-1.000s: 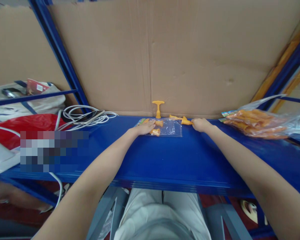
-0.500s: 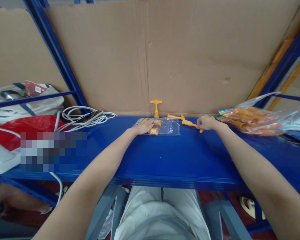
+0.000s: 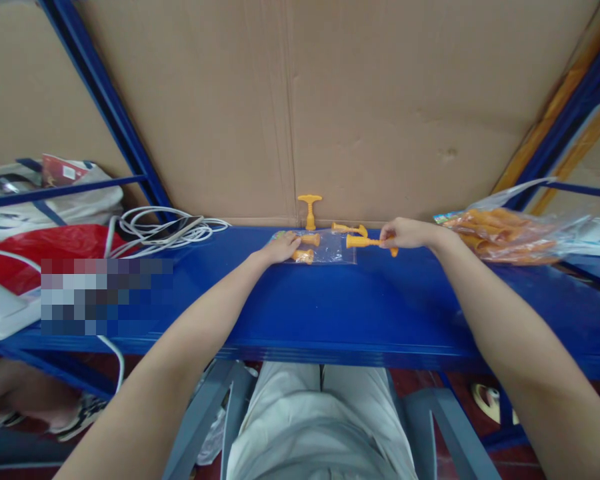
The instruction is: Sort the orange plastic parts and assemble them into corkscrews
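My left hand (image 3: 280, 248) rests on the left end of a small clear plastic bag (image 3: 325, 248) on the blue shelf (image 3: 330, 307), fingers curled on the bag, with two orange plastic pieces (image 3: 304, 247) right beside it. My right hand (image 3: 405, 233) pinches an orange plastic rod (image 3: 365, 242) and holds it level just right of the bag. Another orange piece (image 3: 349, 229) lies behind the bag. An orange T-shaped piece (image 3: 310, 210) stands upright against the cardboard.
A big clear bag of orange parts (image 3: 500, 230) lies at the right. Coiled white cable (image 3: 165, 230) and a red bag (image 3: 55, 243) sit at the left. A cardboard wall (image 3: 330, 113) closes the back. Blue rack posts (image 3: 105, 113) flank the shelf.
My right hand picked the orange rod up from the shelf and carried it left toward the bag's open end. My left hand stayed on the bag.
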Motion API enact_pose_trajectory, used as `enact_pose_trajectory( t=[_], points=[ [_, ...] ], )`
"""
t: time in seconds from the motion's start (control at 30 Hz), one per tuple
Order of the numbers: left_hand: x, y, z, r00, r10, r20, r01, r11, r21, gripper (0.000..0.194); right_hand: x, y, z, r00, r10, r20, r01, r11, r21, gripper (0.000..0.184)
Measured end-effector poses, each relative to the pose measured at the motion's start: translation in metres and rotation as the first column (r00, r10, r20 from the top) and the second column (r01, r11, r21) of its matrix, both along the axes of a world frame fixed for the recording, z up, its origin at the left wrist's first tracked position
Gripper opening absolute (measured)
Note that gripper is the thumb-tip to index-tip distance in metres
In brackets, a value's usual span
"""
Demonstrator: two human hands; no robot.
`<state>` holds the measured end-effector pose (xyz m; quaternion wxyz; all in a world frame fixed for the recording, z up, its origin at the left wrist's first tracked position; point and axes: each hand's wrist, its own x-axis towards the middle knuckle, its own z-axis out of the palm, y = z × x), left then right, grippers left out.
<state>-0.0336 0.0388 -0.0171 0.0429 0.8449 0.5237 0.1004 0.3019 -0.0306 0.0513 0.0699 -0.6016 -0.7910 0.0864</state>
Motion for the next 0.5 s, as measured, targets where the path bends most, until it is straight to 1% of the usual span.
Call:
enact_pose_trajectory(
  t=[0.1, 0.23, 0.3, 0.37, 0.5],
  points=[
    [0.005, -0.007, 0.003, 0.998, 0.042, -0.047, -0.045, 0.996, -0.072, 0.069, -0.020, -0.002, -0.007, 0.998, -0.027, 0.051, 0.025, 0.999, 0.025, 0.010],
    [0.012, -0.015, 0.007, 0.999, -0.003, -0.043, -0.001, 0.995, -0.095, 0.068, -0.041, -0.007, -0.012, 0.990, -0.068, 0.127, 0.051, 0.990, 0.135, 0.015],
    [0.015, -0.015, 0.006, 0.999, -0.025, -0.035, 0.021, 0.995, -0.098, 0.068, -0.048, -0.009, -0.013, 0.980, -0.086, 0.179, 0.052, 0.981, 0.187, 0.017],
    [0.018, -0.015, 0.004, 0.998, -0.044, -0.037, 0.040, 0.993, -0.109, 0.069, -0.052, -0.011, -0.012, 0.971, -0.091, 0.219, 0.044, 0.977, 0.209, 0.020],
    [0.023, -0.016, 0.003, 0.997, -0.069, -0.040, 0.063, 0.989, -0.133, 0.069, -0.056, -0.012, -0.011, 0.967, -0.122, 0.226, 0.066, 0.969, 0.239, 0.024]
  ],
)
